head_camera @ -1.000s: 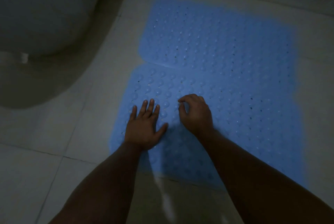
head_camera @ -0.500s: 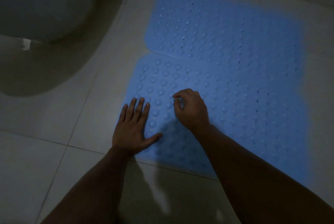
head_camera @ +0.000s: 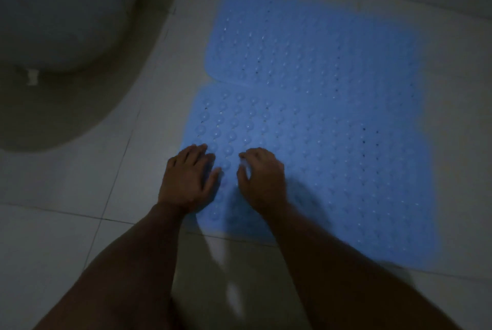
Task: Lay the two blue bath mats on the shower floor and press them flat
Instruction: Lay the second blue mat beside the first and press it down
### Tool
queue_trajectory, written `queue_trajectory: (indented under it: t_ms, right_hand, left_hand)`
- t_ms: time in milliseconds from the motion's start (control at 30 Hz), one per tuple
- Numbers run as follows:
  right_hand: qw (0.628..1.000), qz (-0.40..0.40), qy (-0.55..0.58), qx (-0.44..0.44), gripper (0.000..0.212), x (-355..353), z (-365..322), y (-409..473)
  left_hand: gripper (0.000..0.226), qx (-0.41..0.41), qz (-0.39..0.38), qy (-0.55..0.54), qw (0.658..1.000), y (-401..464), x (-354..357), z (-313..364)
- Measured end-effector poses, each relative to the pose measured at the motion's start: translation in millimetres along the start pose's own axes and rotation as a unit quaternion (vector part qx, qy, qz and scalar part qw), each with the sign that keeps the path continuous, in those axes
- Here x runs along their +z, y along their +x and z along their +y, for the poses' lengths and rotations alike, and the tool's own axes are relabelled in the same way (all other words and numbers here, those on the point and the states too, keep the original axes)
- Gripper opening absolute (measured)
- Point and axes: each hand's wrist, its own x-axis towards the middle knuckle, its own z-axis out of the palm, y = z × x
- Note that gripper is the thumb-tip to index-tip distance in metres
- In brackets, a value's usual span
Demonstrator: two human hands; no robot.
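Pressing near mat (head_camera: 306,170) left end: left hand (head_camera: 190,178) flat, right hand (head_camera: 262,178) curled.

near blue mat (head_camera: 306,170), far mat (head_camera: 306,45) — edges overlapping, flat

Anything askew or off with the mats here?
Slightly. The far mat and near mat are offset: the near one's left edge sticks out further left, leaving a step at the seam. No lifted corners visible; the frame is dim.

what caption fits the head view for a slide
Left hand and right hand press the near blue bath mat onto the tiled floor.
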Motion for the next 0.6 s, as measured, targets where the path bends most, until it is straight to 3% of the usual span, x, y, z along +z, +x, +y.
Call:
queue_trajectory:
  t_ms: [100,233,400,600]
  right_hand:
    - [0.994,-0.060,-0.083,-0.026,0.056,30,-12,-37]
    - [0.986,-0.097,-0.135,-0.024,0.064,49,-13,-61]
    - [0.987,-0.082,-0.135,-0.027,0.069,48,-15,-57]
    - [0.983,-0.131,-0.124,-0.020,0.083,41,-17,-58]
  left_hand:
    - [0.048,-0.002,0.026,0.018,1.000,16,-8,6]
    - [0.047,0.009,0.042,0.017,0.999,13,5,5]
    - [0.048,0.007,0.049,0.035,0.998,9,12,-6]
    - [0.048,-0.009,0.044,0.037,0.998,3,11,-10]
